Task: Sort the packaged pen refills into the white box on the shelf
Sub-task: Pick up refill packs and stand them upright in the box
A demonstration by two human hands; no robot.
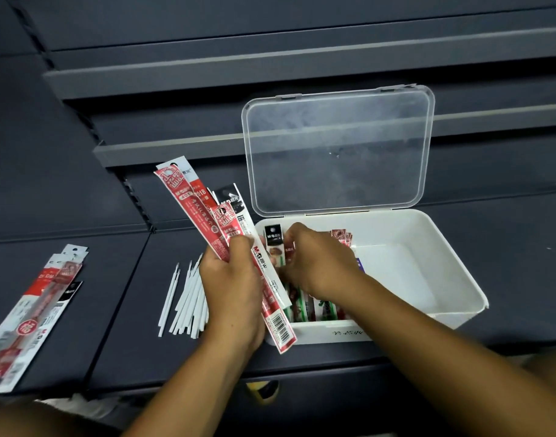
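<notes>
My left hand (230, 285) grips a fanned bundle of red and white refill packets (194, 209), held upright just left of the white box (428, 247). The box sits on the dark shelf with its clear lid (336, 149) standing open. My right hand (314, 263) reaches into the box's left half and pinches a refill packet with a black top (274, 239). More packets (317, 307), green and red, lie in the box under my right wrist. The box's right half shows bare white floor.
A pile of loose white refill tubes (185, 298) lies on the shelf left of my left hand. Another stack of red and white packets (33, 316) lies at the far left. Grey shelf rails (175, 74) run behind the box.
</notes>
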